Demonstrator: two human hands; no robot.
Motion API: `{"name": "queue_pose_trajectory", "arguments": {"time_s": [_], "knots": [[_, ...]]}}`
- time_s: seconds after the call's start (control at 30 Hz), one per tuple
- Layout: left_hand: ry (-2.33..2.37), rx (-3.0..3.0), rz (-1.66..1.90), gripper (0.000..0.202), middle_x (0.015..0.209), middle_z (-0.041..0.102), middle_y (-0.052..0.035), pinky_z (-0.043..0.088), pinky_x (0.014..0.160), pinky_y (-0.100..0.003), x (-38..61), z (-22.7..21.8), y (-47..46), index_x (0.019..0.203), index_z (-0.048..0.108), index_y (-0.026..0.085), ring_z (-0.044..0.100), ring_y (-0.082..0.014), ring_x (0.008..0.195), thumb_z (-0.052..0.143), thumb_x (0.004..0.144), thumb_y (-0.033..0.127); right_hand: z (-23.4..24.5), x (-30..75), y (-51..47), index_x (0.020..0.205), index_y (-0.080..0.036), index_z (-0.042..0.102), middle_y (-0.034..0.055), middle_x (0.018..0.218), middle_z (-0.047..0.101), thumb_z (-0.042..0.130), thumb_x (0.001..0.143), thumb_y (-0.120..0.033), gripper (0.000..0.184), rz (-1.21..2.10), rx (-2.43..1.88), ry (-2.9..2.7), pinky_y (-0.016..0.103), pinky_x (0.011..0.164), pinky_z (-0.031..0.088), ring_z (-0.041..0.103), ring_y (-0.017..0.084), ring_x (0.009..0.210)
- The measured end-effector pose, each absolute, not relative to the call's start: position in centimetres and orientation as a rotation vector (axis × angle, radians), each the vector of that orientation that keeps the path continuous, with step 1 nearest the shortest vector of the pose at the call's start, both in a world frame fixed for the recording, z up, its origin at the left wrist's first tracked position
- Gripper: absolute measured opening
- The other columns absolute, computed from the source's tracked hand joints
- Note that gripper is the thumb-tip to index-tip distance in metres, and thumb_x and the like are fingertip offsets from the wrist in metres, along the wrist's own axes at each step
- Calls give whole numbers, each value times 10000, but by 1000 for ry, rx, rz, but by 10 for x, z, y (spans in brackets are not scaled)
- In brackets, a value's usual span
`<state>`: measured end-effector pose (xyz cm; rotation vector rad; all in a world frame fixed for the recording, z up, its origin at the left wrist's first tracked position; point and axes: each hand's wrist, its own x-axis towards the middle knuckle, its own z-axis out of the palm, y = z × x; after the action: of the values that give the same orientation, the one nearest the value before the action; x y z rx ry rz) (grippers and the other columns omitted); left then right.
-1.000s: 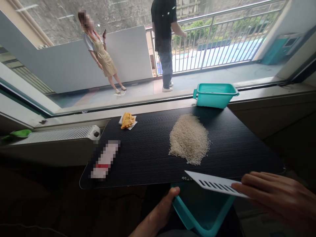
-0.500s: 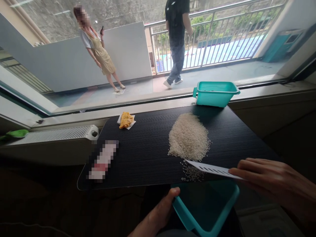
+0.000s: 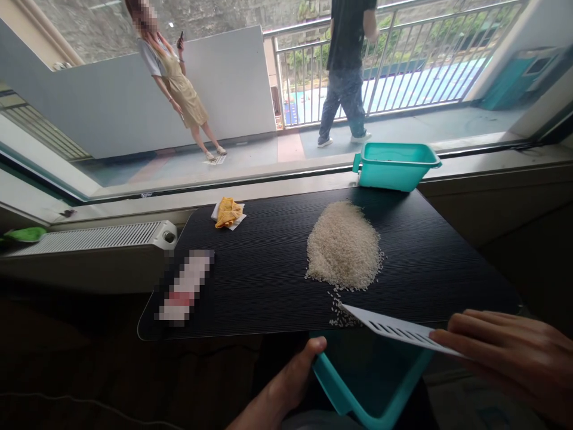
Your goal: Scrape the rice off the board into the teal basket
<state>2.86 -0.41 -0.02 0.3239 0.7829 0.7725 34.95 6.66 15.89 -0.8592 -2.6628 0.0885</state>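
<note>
A heap of white rice (image 3: 344, 246) lies on the black ribbed table (image 3: 268, 269). My right hand (image 3: 510, 355) grips a flat white slotted scraper (image 3: 394, 329) whose tip rests by a small trail of loose rice grains (image 3: 340, 313) at the table's front edge. My left hand (image 3: 290, 382) holds the rim of a teal plastic bin (image 3: 362, 388) just below that edge, thumb over the rim.
A second teal bin (image 3: 394, 165) stands on the sill behind the table. A yellow crumpled cloth (image 3: 228, 212) lies at the table's back left, a blurred flat packet (image 3: 185, 286) at its left. A white radiator (image 3: 89, 239) is to the left. Two people stand on the balcony outside.
The scraper went up to the heap's near side and pulled back toward the front edge, dragging a small trail of grains. One person outside walked to the right.
</note>
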Motion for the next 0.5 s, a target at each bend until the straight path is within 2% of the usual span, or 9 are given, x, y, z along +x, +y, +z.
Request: {"name": "queue_pose_trajectory", "arguments": {"time_s": [0.1, 0.23, 0.4, 0.5], "knots": [[803, 356, 782, 655, 1409, 623, -154, 192, 1257, -515, 28, -1, -4, 1333, 661, 109, 458, -406, 1406, 739, 838, 530, 160, 348, 60, 1075, -300, 687, -3, 793, 701, 410, 1039, -263, 282, 71, -806, -2647, 256, 631, 527, 674, 145, 686], [788, 358, 802, 620, 1427, 611, -137, 234, 1246, -504, 29, -7, -5, 1328, 659, 116, 462, -380, 1409, 717, 859, 517, 169, 337, 78, 1135, -255, 661, -13, 777, 661, 484, 1025, -256, 208, 109, -751, -2756, 237, 574, 473, 623, 117, 629], [850, 354, 828, 643, 1398, 636, -135, 253, 1241, -499, 27, -9, -7, 1343, 644, 118, 489, -378, 1386, 727, 850, 523, 165, 314, 104, 1034, -228, 677, -14, 755, 606, 457, 1037, -238, 220, 105, -734, -2747, 259, 550, 411, 554, 118, 613], [827, 333, 829, 674, 1423, 617, -130, 211, 1260, -484, 24, -6, -8, 1359, 634, 124, 443, -377, 1424, 746, 830, 528, 164, 308, 100, 1008, -218, 674, -28, 720, 601, 439, 1041, -245, 239, 53, -641, -2729, 245, 508, 411, 544, 111, 559]]}}
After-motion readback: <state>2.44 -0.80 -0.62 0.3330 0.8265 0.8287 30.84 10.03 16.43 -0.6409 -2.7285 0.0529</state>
